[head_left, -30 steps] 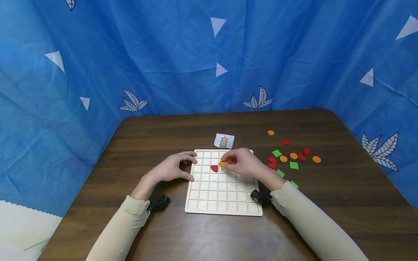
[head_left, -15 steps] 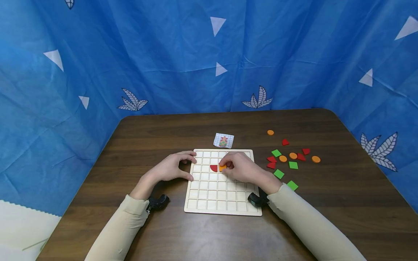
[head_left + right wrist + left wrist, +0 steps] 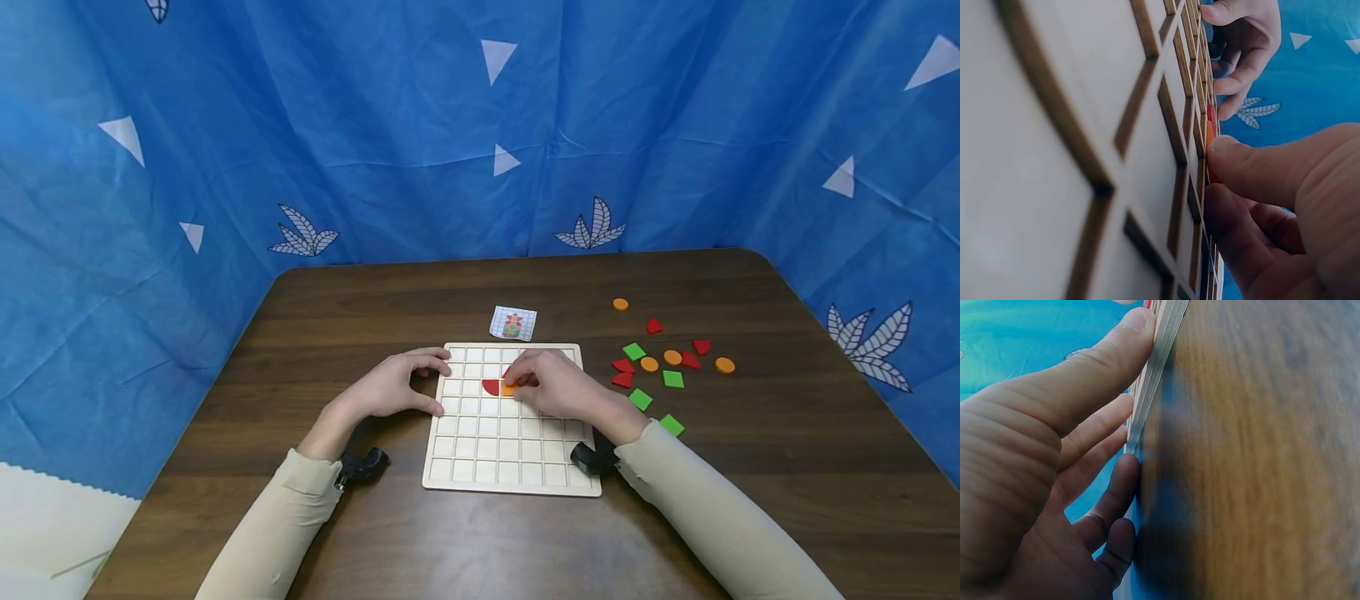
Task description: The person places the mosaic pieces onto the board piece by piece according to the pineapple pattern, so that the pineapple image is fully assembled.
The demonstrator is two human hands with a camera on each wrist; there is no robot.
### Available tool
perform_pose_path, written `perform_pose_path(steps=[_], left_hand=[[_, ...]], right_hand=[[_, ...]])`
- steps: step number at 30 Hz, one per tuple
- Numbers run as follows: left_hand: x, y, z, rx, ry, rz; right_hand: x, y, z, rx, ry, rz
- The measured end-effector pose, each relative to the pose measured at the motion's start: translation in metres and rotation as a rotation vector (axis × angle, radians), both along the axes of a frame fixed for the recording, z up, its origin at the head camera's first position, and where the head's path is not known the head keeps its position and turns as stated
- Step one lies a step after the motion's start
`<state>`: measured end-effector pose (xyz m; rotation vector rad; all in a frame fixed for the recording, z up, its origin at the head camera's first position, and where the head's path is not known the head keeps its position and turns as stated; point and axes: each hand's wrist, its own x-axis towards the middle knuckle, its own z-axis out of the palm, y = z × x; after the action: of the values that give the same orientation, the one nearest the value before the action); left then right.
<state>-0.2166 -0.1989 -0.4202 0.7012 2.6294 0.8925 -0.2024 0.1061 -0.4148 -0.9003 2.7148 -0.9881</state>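
Note:
A pale board point(image 3: 487, 450) with a grid of square recesses lies on the table. At its left edge my left hand point(image 3: 392, 386) rests with thumb and fingertips spread against the rim, as the left wrist view also shows. Over the upper middle cells, my right hand point(image 3: 557, 385) holds an orange tile point(image 3: 509, 390) by thumb and fingers, down at a cell. In the right wrist view the thumb point(image 3: 1241, 161) lies on the tile, which is partly hidden. A red rounded tile point(image 3: 491, 387) sits in the cell just left; a bit of red shows above the orange one.
A small picture card point(image 3: 513, 323) with a gridded, coloured pattern lies beyond the board. To the right are scattered several loose tiles: red ones point(image 3: 690, 360), green squares point(image 3: 673, 379) and orange discs point(image 3: 649, 364). Behind the table point(image 3: 375, 308) hangs a blue curtain point(image 3: 420, 108).
My right hand has shifted slightly left and lowered the orange tile from above the board to a cell beside the red one. My left hand stays at the board's edge.

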Motion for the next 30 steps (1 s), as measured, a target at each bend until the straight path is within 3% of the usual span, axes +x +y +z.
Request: perform_pose_path(steps=[19, 30], left_hand=[[0.0, 0.0, -0.001, -0.011, 0.016, -0.004], [0.0, 0.0, -0.002, 0.006, 0.009, 0.006]], right_hand=[[-0.002, 0.006, -0.002, -0.024, -0.1, -0.06], [0.004, 0.022, 0.011, -0.01, -0.122, -0.076]])
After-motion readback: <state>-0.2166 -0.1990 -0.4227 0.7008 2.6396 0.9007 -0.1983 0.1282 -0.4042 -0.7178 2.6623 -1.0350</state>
